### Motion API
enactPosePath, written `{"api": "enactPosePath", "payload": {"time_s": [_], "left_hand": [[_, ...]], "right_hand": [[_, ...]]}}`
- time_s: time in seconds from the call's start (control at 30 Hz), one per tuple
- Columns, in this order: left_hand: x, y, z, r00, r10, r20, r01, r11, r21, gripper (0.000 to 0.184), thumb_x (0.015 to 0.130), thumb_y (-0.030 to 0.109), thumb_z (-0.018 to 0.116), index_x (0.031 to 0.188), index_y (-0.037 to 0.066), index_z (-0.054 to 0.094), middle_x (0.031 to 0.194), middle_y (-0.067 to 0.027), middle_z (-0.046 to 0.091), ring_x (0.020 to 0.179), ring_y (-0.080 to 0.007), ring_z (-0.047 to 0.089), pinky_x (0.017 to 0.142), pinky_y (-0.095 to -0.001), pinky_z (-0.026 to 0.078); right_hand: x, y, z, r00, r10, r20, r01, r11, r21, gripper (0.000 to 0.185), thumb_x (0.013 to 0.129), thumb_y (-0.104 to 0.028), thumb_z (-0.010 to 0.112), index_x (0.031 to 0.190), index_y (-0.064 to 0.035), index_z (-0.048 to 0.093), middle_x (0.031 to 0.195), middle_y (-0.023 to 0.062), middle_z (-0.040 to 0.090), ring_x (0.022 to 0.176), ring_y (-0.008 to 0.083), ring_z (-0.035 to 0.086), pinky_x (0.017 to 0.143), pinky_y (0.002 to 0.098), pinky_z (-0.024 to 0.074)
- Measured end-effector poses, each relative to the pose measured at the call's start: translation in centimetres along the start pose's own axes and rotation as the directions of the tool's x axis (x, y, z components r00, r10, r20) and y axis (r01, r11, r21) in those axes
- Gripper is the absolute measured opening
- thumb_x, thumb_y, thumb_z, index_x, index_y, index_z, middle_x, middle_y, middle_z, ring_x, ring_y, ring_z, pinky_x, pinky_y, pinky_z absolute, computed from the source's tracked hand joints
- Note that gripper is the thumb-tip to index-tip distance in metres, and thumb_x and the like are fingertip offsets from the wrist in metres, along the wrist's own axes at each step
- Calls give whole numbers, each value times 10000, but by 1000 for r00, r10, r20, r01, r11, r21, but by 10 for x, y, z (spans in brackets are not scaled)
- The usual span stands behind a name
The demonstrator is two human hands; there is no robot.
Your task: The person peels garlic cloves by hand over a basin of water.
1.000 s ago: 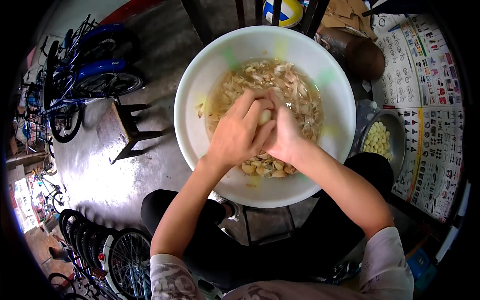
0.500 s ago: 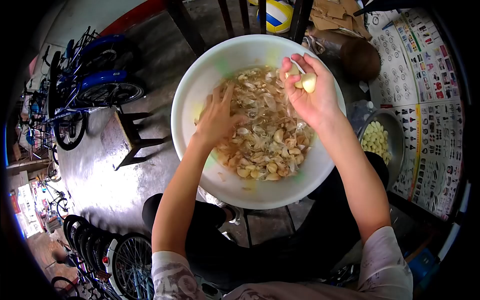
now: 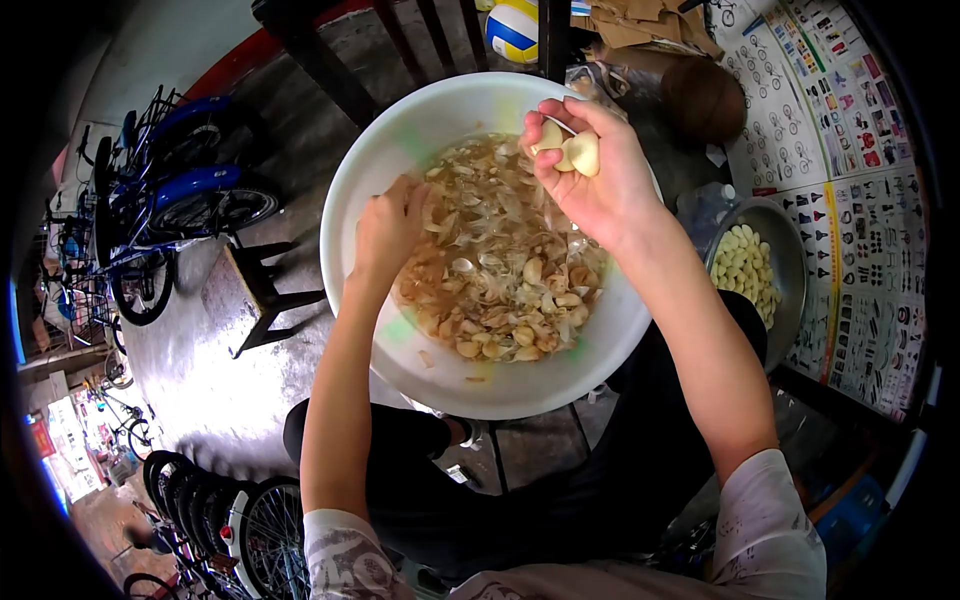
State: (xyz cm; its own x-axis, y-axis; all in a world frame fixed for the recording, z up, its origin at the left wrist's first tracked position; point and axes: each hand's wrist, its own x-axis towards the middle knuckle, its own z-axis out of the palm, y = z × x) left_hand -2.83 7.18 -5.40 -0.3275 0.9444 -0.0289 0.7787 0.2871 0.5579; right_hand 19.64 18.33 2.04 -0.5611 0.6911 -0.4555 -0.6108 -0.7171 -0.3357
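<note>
A wide white basin (image 3: 500,400) in front of me holds water with floating garlic skins (image 3: 490,245). Several garlic cloves (image 3: 527,336) gather among the skins on the near side. My right hand (image 3: 612,190) is raised over the basin's right side, palm up, its curled fingers holding several pale peeled garlic cloves (image 3: 584,154). Over the left part of the basin, at the edge of the skins, is my left hand (image 3: 388,230). Its fingers are bent together, and whatever is in them is hidden.
To the right stands a metal bowl (image 3: 795,240) of peeled garlic cloves (image 3: 743,268), beside a printed poster sheet (image 3: 845,200). A small wooden stool (image 3: 250,285) and parked bicycles (image 3: 205,185) are at left. Beyond the basin are dark slats (image 3: 435,40) and a volleyball (image 3: 513,32).
My left hand has lifted from the skins and drawn back left, its spread fingers now bent together. My right hand still holds the cloves. The whole view has shifted slightly.
</note>
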Motion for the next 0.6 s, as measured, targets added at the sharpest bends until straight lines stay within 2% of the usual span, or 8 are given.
{"api": "enactPosePath", "payload": {"time_s": [0.1, 0.17, 0.2, 0.27, 0.3, 0.37, 0.47, 0.6], "left_hand": [[-10, 16, -14, 969, -158, 189, 126, 977, 173, 281, 924, 302, 645, 1026, 42, 677, 924, -138, 690, 796, -286, 665, 710, -368, 499], [-22, 15, -17, 980, 24, 197, -129, 831, 541, 298, 896, 340, 663, 1057, 93, 704, 1165, -123, 630, 1019, -275, 626, 814, -378, 516], [-20, 20, -16, 980, 25, 199, -131, 831, 540, 298, 896, 340, 663, 1057, 93, 704, 1165, -123, 630, 1019, -275, 626, 814, -378, 516], [-14, 38, -10, 952, 306, -10, -238, 758, 608, 317, 874, 303, 676, 1141, 131, 687, 1317, -118, 530, 1185, -305, 538, 926, -407, 502], [-5, 41, 0, 952, 306, -11, -237, 758, 608, 317, 874, 303, 676, 1141, 131, 687, 1317, -118, 530, 1185, -305, 538, 926, -407, 502], [19, 37, 29, 955, 295, 40, -297, 935, 194, 467, 878, 309, 677, 1296, 131, 567, 1270, -116, 538, 1206, -328, 528, 934, -445, 504], [40, 18, 68, 957, 282, 71, -290, 944, 159, 476, 876, 242, 677, 1316, 130, 535, 1283, -119, 526, 1207, -341, 528, 942, -458, 505], [46, 13, 80, 957, 197, 210, -226, 966, 122, 345, 898, 111, 559, 1242, 134, 550, 1192, -192, 615, 963, -401, 647, 820, -504, 540]], "right_hand": [[1, -1, -2, 1000, 4, 28, -3, 1000, -30, 200, 973, -154, 475, 950, 20, 572, 890, 142, 629, 795, 208, 609, 625, 281, 491], [-4, -1, 5, 1000, -27, -12, 25, 990, -140, 208, 969, -161, 478, 932, 12, 587, 866, 132, 631, 787, 200, 604, 630, 284, 485], [-3, -1, 4, 999, -29, -14, 27, 990, -139, 208, 969, -161, 478, 932, 12, 587, 866, 132, 631, 787, 200, 604, 630, 284, 485], [-1, 0, 4, 999, -32, 12, 34, 987, -155, 212, 967, -164, 480, 918, 4, 600, 855, 124, 632, 781, 195, 602, 639, 287, 484], [0, 0, 4, 999, -32, 13, 33, 987, -156, 212, 967, -164, 480, 918, 4, 600, 855, 124, 632, 781, 195, 602, 639, 287, 484], [1, 3, 5, 999, -34, -2, 33, 987, -156, 217, 968, -172, 482, 920, 2, 603, 863, 121, 632, 774, 191, 600, 640, 287, 479], [-4, 8, 9, 999, -19, -38, 12, 985, -171, 220, 967, -176, 486, 919, 2, 605, 871, 118, 630, 768, 184, 597, 641, 287, 473], [-8, 8, 8, 999, -18, -39, 9, 980, -200, 224, 969, -182, 485, 920, 1, 605, 875, 113, 625, 764, 178, 593, 642, 287, 468]]}}
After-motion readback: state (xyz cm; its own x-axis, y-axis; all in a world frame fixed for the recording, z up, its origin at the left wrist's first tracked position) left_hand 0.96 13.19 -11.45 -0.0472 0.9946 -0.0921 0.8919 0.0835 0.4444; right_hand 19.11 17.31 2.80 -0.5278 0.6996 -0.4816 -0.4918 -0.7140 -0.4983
